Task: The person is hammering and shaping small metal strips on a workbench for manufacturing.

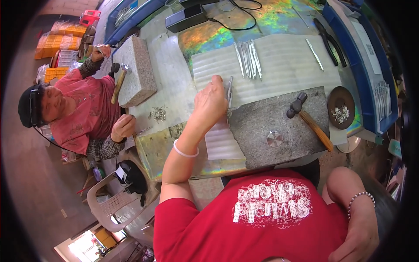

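Tweezers [229, 89] stand pinched in my left hand [210, 101], a slim metal pair held upright with the tip down at the far edge of the grey stone slab [279, 126] in front of me. The fingers are curled tight around them, the knuckles up, and a white bangle [185, 151] sits on that forearm. My right hand [358, 238] is low at the right edge of the view, off the worktop [209, 37] and resting near my red shirt; I see its back and a beaded bracelet [360, 198], but I cannot tell whether its fingers are spread or closed.

On the slab lie a small round metal disc [274, 138] and, near its far right corner, a hammer [307, 118] with a wooden handle. Beyond my left hand a row of more tweezers [248, 59] lies on a pale ribbed mat [279, 65], with a single loose one [314, 53] further right. A dark round dish [341, 107] holding small metal pieces is just right of the slab.

Across the worktop to my left another person in a pink shirt [87, 109] sits beside a pale granite block [136, 70], with a second hammer [118, 83] leaning against it.
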Tool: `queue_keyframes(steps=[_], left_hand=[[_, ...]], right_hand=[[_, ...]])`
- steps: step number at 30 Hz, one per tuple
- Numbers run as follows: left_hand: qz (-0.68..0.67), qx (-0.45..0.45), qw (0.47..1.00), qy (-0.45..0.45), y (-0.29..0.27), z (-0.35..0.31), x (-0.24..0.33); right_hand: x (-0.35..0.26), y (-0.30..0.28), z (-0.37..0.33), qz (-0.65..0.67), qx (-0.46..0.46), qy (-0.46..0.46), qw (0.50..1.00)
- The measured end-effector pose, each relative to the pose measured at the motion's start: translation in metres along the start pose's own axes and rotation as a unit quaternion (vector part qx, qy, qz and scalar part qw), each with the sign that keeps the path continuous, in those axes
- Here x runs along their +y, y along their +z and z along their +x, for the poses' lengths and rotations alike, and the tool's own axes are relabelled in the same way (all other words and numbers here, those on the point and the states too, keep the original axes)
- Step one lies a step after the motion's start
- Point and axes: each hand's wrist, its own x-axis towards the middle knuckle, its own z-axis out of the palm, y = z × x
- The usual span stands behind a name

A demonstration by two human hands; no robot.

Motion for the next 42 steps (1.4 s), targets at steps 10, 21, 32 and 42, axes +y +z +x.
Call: queue_keyframes(steps=[10,21,32,42], left_hand=[[-0.353,0.144,0.924,0.025,-0.044,-0.058,0.024],[-0.407,0.212,0.867,0.193,0.007,-0.101,0.069],[-0.374,0.14,0.913,0.084,0.027,-0.103,0.071],[-0.423,0.146,0.892,0.063,0.027,-0.108,0.07]], right_hand=[[0.057,-0.008,-0.104,-0.717,0.217,0.453,0.484],[0.034,-0.042,-0.158,-0.645,0.362,0.396,0.545],[0.014,-0.076,-0.218,-0.642,0.372,0.528,0.414],[0.015,-0.087,-0.219,-0.65,0.334,0.539,0.42]])
